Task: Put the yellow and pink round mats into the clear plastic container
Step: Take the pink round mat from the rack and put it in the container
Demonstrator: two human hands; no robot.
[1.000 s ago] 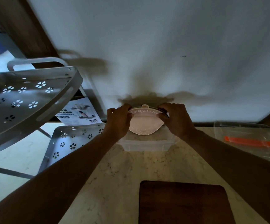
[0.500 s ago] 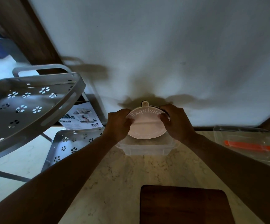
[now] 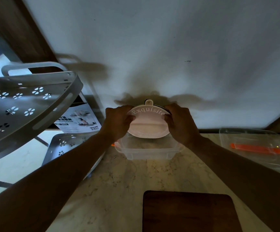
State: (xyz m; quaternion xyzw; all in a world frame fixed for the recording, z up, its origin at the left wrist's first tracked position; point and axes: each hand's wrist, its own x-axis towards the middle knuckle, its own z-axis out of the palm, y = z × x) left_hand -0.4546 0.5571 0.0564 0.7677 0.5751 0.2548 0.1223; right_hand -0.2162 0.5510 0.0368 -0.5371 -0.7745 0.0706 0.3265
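Countertop (image 3: 119, 190) of pale marble pattern forms the work surface. Nearest the viewer, a dark wooden board (image 3: 189, 213) lies flat on it, well apart from the work zone and not obstructing.

Beyond the board stands the clear plastic container (image 3: 149, 152), open at the top. Its interior appears empty; no mat is seated inside. Judged status: insertion in progress, neither mat deposited.

Directly above the far part of the container, both hands hold the pink round mat (image 3: 148, 124) tilted toward the viewer, its lower edge at the container opening. The left hand (image 3: 117, 123) is closed on the left rim; the right hand (image 3: 181, 123) is closed on the right rim. A dark edge shows behind the mat near the right fingers; whether this is the yellow mat cannot be determined.

To the right, a clear lid or tray (image 3: 253, 148) with an orange strip lies near but apart. To the left, a grey perforated rack (image 3: 27, 101) and a printed box (image 3: 79, 121) stand off the counter. The wall (image 3: 169, 47) close behind limits clearance.
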